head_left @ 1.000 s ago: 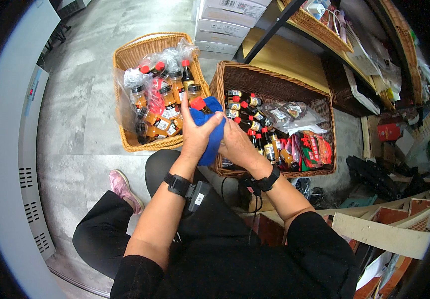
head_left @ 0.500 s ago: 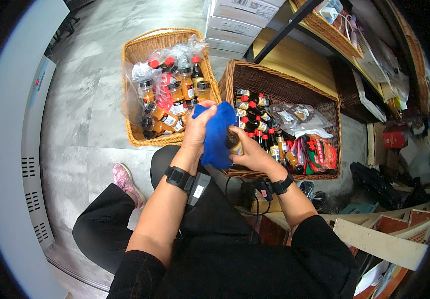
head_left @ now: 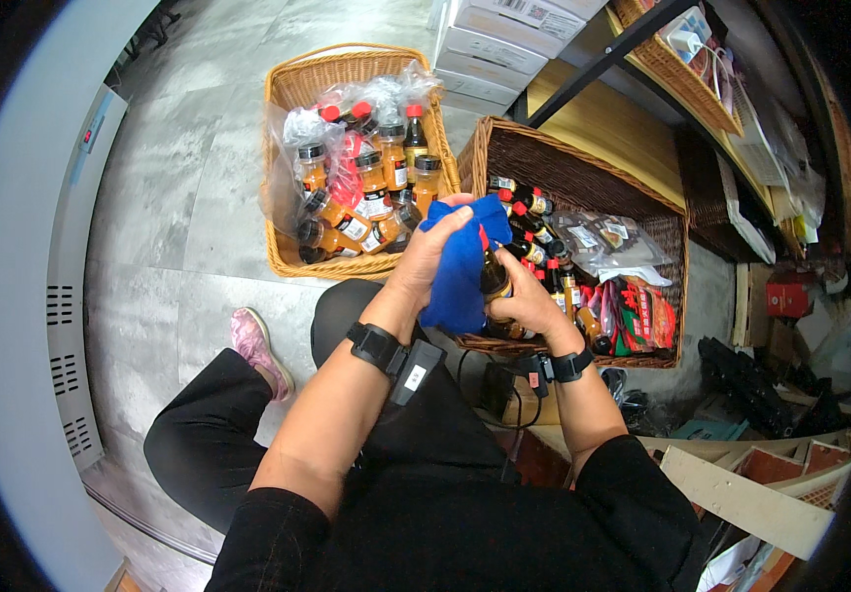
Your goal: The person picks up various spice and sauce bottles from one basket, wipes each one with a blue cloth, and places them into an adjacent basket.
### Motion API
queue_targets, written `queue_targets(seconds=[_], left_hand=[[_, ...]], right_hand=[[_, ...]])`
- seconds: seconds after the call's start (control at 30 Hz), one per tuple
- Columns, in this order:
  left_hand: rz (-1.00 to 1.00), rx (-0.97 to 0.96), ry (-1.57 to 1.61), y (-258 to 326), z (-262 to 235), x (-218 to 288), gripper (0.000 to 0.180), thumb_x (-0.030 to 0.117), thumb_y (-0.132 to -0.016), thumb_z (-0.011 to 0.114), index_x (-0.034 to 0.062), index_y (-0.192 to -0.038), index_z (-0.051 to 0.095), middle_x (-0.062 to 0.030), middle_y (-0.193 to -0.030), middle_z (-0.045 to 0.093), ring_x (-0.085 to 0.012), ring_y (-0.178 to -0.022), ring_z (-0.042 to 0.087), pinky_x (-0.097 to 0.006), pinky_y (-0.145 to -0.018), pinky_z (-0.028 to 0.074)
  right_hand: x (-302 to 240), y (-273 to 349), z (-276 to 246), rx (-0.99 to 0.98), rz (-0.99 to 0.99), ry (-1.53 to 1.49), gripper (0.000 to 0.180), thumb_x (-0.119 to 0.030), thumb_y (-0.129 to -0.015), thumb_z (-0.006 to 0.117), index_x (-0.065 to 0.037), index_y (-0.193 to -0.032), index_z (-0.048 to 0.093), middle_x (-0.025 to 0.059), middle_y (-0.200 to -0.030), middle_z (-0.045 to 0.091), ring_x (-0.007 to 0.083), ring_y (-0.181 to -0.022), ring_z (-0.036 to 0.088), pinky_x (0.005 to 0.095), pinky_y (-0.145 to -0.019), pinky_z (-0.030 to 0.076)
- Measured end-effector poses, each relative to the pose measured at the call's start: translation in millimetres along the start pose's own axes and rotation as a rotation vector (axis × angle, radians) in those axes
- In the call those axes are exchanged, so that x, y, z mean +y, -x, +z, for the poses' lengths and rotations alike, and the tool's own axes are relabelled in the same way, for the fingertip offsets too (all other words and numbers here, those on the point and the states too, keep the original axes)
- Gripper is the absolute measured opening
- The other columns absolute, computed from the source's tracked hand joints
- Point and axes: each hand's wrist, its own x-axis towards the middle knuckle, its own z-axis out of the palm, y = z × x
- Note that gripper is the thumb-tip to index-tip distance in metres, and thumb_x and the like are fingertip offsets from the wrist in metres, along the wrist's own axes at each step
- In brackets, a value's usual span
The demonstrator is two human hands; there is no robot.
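Observation:
My left hand [head_left: 420, 264] is closed round a bright blue cloth [head_left: 457, 286], thumb along its top. The cloth lies against a dark glass bottle [head_left: 494, 278] with a red cap, and my right hand [head_left: 534, 301] grips this bottle from the right. The bottle stands roughly upright, tilted a little, its lower part partly covered by my fingers. Both hands are above my knees, in front of two baskets. The light wicker basket [head_left: 274, 232] holds orange-filled jars [head_left: 371, 180] with black lids. In the brown wicker basket [head_left: 583, 163] lie several red-capped dark bottles [head_left: 534, 202].
Red and green packets [head_left: 645, 316] and a clear plastic bag [head_left: 608, 242] share the brown basket. White boxes [head_left: 495, 54] are stacked behind. A shelf [head_left: 608, 123] stands at the right, a white cabinet [head_left: 26, 296] at the left. Wood pieces [head_left: 741, 498] lie at the lower right.
The scene has shifted slightly rightward in view. The bottle's red cap and neck now show beside the cloth, where the cloth covered them before. Both hands still hold the same things.

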Motion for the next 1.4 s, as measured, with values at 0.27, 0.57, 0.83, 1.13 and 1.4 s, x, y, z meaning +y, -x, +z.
queue_targets(seconds=[0.27, 0.57, 0.83, 1.13, 1.4], left_hand=[[0.002, -0.005, -0.21, 8, 2, 5, 0.027, 0.017, -0.078, 0.062, 0.0056, -0.101, 0.054, -0.0053, -0.088, 0.058, -0.012, -0.074, 0.057, -0.025, -0.066, 0.049], [0.051, 0.124, -0.133, -2, -12, -6, 0.021, 0.022, -0.083, 0.06, 0.0088, -0.098, 0.055, -0.0036, -0.083, 0.06, -0.0114, -0.071, 0.058, -0.024, -0.063, 0.049], [0.041, 0.337, 0.128, -4, -25, -16, 0.013, 0.017, -0.083, 0.058, 0.0096, -0.094, 0.055, -0.007, -0.081, 0.061, -0.0169, -0.067, 0.061, -0.029, -0.058, 0.051], [-0.068, 0.462, -0.001, -5, -32, -16, 0.026, 0.009, -0.076, 0.062, 0.0055, -0.097, 0.046, -0.008, -0.079, 0.055, -0.0169, -0.064, 0.056, -0.029, -0.056, 0.049], [-0.069, 0.516, -0.001, 1, -60, -7, 0.026, 0.006, -0.073, 0.055, 0.0088, -0.097, 0.045, -0.0083, -0.075, 0.056, -0.0193, -0.059, 0.057, -0.035, -0.048, 0.049]], right_hand=[[-11, 1, 7, 0.08, 0.094, 0.137, 0.066, -0.001, -0.061, 0.061, 0.0, -0.124, 0.041, 0.0086, -0.106, 0.055, 0.0171, -0.096, 0.052, 0.0282, -0.087, 0.041], [-16, 1, 3, 0.125, 0.005, 0.304, 0.057, 0.002, -0.06, 0.06, 0.001, -0.115, 0.046, 0.0103, -0.102, 0.057, 0.0184, -0.091, 0.053, 0.0283, -0.084, 0.042], [-16, -17, -5, 0.2, -0.102, -0.088, 0.061, 0.003, -0.063, 0.064, -0.002, -0.12, 0.043, 0.0045, -0.104, 0.055, 0.0138, -0.094, 0.053, 0.028, -0.085, 0.042], [-65, -123, 3, 0.103, -0.208, -0.027, 0.058, -0.002, -0.066, 0.071, 0.001, -0.118, 0.045, 0.0066, -0.098, 0.059, 0.0129, -0.086, 0.056, 0.0265, -0.076, 0.047], [-46, -245, 55, -0.023, -0.176, 0.359, 0.072, -0.007, -0.064, 0.075, 0.003, -0.126, 0.041, 0.0142, -0.106, 0.06, 0.017, -0.089, 0.059, 0.0286, -0.076, 0.047]])
